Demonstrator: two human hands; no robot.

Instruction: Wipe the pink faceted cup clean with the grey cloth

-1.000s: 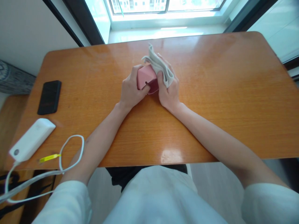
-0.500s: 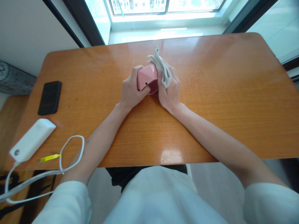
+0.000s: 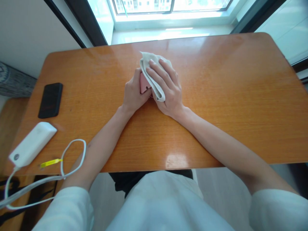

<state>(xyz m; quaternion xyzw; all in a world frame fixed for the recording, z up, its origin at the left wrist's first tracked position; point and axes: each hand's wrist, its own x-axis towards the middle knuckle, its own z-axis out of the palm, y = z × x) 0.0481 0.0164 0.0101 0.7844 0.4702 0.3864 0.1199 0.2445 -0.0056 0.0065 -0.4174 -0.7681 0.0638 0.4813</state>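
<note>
My left hand (image 3: 132, 93) grips a small pink hollow object (image 3: 144, 84) with a notch in its edge. What kind of thing it is, I cannot make out, since most of it is covered. Over its upper right side lies a folded light grey cloth (image 3: 146, 61). My right hand (image 3: 168, 85) presses this cloth against the pink object, fingers slanting up and left across the fabric. Both hands meet just above the wooden table (image 3: 216, 96), near its middle.
At the table's left lie a black phone (image 3: 50, 100) and a white power adapter (image 3: 33, 144). A white cable (image 3: 84, 154) with a yellow tag (image 3: 51, 163) loops beside my left forearm. Beyond the far edge is a window (image 3: 170, 6).
My right hand has swung leftward from the pink object's right side onto its top, carrying the cloth over it. My left hand keeps its hold in nearly the same place.
</note>
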